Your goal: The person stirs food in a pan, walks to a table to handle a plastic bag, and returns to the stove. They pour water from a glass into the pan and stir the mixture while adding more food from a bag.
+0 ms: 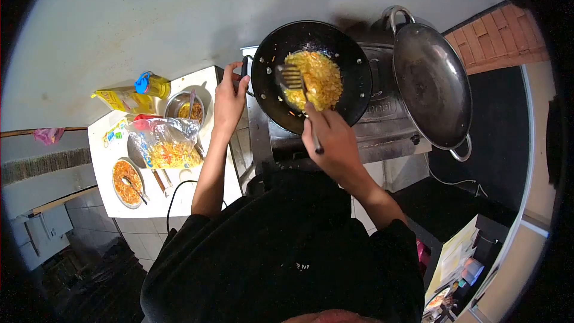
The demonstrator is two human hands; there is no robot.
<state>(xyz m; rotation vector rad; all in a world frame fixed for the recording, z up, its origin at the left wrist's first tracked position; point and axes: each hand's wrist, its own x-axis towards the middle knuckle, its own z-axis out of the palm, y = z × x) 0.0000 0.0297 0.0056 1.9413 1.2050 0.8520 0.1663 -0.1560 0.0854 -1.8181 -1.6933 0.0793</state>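
A black wok (275, 105) sits on the stove, holding a yellow heap of chopped food (323, 81). My left hand (231, 97) is closed on the wok's left side handle. In my right hand (332, 142) is the dark handle of a slotted spatula (292, 77), whose slotted head rests in the left part of the yellow food. A few small bits stick to the wok's inner wall. The fingers of my right hand are wrapped round the spatula handle, over the wok's front rim.
The metal stove (382, 131) carries a second, larger wok (431, 87) at right. On the white table (107, 194) stand an oval dish of orange food (121, 174), a plastic bag of shredded food (173, 154), a metal bowl (169, 108) and a blue-capped bottle (156, 87).
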